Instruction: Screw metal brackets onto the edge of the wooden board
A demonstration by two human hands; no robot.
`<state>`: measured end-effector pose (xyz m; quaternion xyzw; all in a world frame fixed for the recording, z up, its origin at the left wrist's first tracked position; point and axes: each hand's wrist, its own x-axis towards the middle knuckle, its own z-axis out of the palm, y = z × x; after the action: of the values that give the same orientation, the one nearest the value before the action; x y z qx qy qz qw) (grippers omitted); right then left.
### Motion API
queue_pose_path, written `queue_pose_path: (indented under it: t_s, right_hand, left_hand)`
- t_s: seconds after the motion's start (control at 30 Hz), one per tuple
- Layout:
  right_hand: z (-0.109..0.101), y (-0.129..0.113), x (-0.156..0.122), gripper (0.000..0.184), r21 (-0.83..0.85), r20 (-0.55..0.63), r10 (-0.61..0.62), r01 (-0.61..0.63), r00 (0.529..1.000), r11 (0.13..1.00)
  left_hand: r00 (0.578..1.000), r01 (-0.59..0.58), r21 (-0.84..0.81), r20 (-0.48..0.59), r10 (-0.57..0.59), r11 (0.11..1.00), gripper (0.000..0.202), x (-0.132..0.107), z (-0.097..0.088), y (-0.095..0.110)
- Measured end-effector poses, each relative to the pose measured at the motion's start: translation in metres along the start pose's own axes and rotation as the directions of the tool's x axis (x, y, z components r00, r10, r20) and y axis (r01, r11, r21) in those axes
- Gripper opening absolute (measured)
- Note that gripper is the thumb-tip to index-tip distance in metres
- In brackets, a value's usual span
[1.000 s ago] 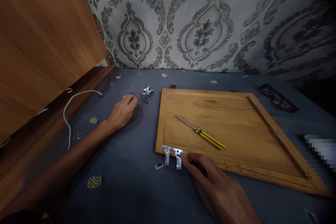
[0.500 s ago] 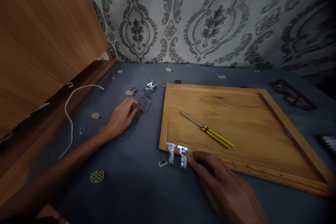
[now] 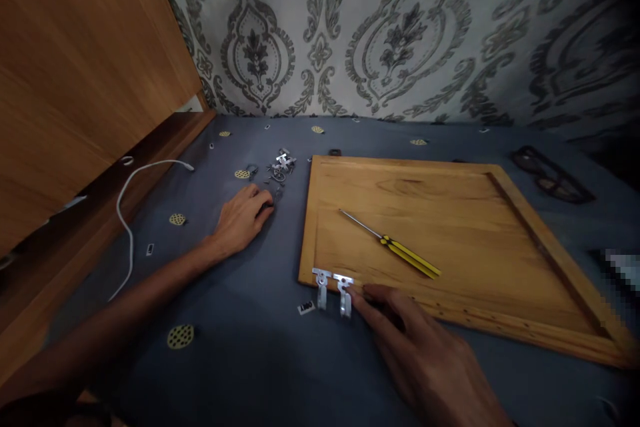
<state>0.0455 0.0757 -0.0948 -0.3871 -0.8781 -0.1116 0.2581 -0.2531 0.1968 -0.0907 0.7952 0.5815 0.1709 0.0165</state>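
Note:
A wooden panel [image 3: 450, 227] lies flat on a blue-grey cloth surface. A yellow-handled screwdriver [image 3: 395, 250] rests on it. Two small metal brackets [image 3: 333, 290] hang off the panel's near left corner. My right hand [image 3: 420, 353] lies at that corner, its fingertips touching the right bracket and the panel's edge, fingers stretched out. My left hand [image 3: 243, 220] rests palm down on the cloth left of the panel, fingers curled over a small thin metal piece, just short of a heap of small metal hardware [image 3: 280, 167].
A wooden cabinet side [image 3: 75, 80] rises at the left, with a white cable [image 3: 130, 200] trailing from it. Patterned wallpaper [image 3: 380, 33] backs the surface. Eyeglasses [image 3: 550, 177] lie at the far right. Small labels and dotted discs are scattered on the cloth.
My left hand drew back from the hardware heap, dragging a thin wire piece toward me, then closed over it. My right hand stayed at the brackets.

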Motion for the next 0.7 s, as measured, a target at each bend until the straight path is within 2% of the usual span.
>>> queue_pose_path:
  t_s: [0.4,0.53,0.7]
  right_hand:
    - [-0.0016,-0.0021,0.0015,0.042,0.017,-0.022,0.004,-0.004,1.000,1.000]
    - [0.0004,-0.0005,-0.0029,0.041,0.038,0.012,0.010,-0.010,1.000,0.999]
    - [0.0011,-0.0001,-0.0029,0.038,0.045,0.011,0.025,-0.025,1.000,0.999]
  left_hand:
    - [0.986,-0.162,0.136,0.053,0.156,0.977,0.022,-0.0018,-0.0061,-0.0048]
    - [0.991,-0.130,0.113,0.002,0.130,0.985,0.015,-0.0060,-0.0064,-0.0046]
    - [0.993,-0.092,0.005,-0.072,0.092,0.996,0.010,-0.0050,-0.0023,-0.0086]
